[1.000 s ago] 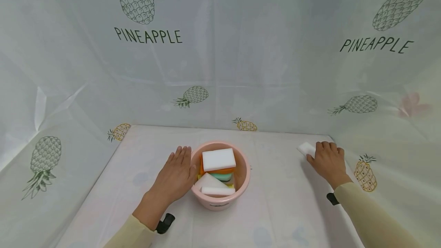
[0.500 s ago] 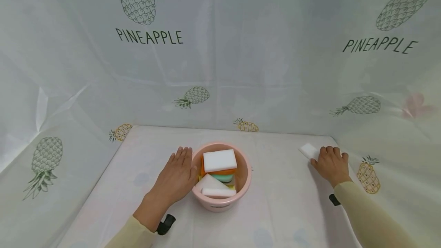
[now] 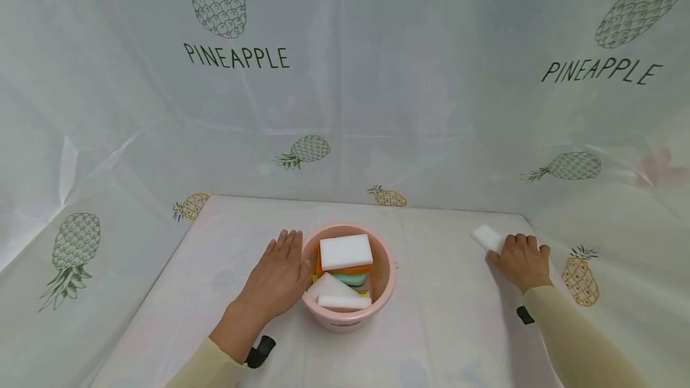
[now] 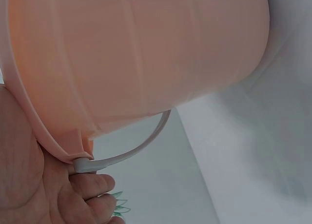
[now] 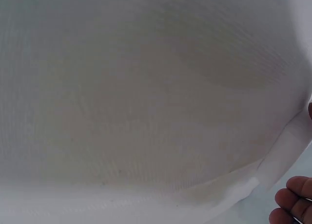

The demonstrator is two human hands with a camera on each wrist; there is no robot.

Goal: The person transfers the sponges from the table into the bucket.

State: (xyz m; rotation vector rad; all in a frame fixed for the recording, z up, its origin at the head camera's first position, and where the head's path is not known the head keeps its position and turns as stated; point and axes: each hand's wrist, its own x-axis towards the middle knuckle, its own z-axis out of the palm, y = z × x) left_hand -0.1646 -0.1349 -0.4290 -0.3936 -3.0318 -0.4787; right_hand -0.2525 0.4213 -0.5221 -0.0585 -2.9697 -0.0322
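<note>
In the head view my left hand [image 3: 277,274] lies along the left rim of a pink bucket [image 3: 384,295], its fingers extended. The left wrist view shows the palm against the rim and the fingertips beside the grey handle [image 4: 141,147]. Inside the bucket are white sponges [image 3: 346,252], an orange piece [image 3: 356,270] and a green piece [image 3: 350,280]. At the far right my right hand [image 3: 521,261] holds a white sponge [image 3: 487,237] low at the table, its thumb at the near side. The palm hides part of that sponge.
A pale cloth covers the table [image 3: 442,316]. Sheets printed with pineapples [image 3: 309,148] hang behind and along both sides. The right hand is near the table's right edge. A black strap [image 3: 261,352] is at each wrist.
My right hand has drawn slightly back toward me and right, and more of the white sponge shows. The left hand and bucket stay in place; the whole view shifts slightly.
</note>
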